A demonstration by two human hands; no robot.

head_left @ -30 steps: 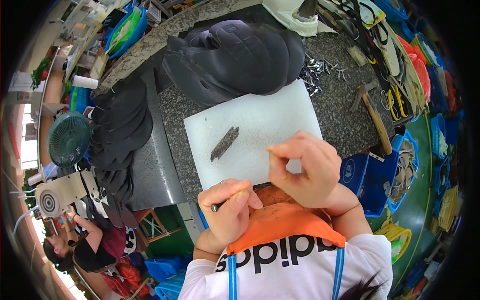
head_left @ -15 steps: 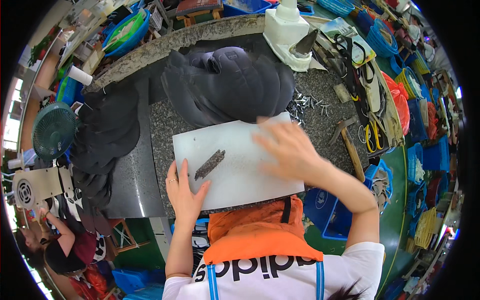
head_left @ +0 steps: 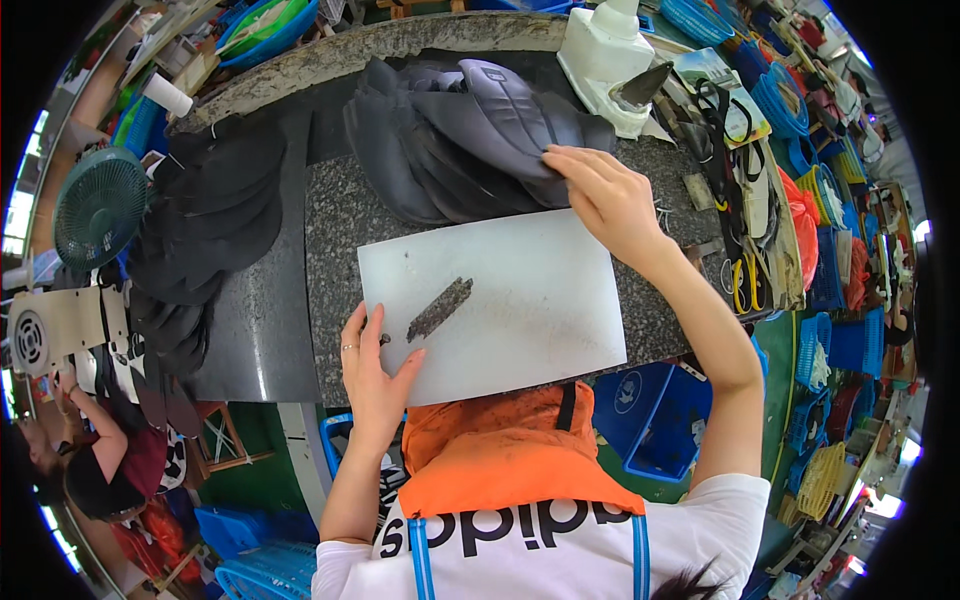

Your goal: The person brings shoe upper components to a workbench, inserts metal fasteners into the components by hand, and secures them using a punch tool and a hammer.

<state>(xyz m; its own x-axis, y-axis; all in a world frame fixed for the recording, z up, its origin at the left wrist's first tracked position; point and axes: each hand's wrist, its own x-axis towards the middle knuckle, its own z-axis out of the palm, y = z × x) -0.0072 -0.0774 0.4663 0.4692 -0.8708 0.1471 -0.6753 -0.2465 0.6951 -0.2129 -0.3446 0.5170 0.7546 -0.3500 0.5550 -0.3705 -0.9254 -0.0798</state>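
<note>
At the far side of the worktop is a pile of black padded shoe uppers (head_left: 440, 150). My right hand (head_left: 605, 195) is closed on the near tip of the topmost shoe upper (head_left: 495, 115), whose surface is tilted up from the pile. In front of the pile lies a pale white board (head_left: 540, 300) with a dark, rough-edged hole (head_left: 440, 308) worn into it, speckled stone showing through. My left hand (head_left: 375, 370) rests at the board's left edge, fingers and thumb spread, holding nothing.
Another stack of black pieces (head_left: 200, 220) lies at left, near a green fan (head_left: 105, 208). A white machine stand (head_left: 605, 65), yellow-handled scissors (head_left: 742, 285) and straps crowd the right. A blue bin (head_left: 650, 420) stands below the worktop. A co-worker (head_left: 110, 460) sits at lower left.
My right hand has moved from over the board up to the pile and taken hold of the top shoe upper, which has shifted and tilted. My left hand stays at the board.
</note>
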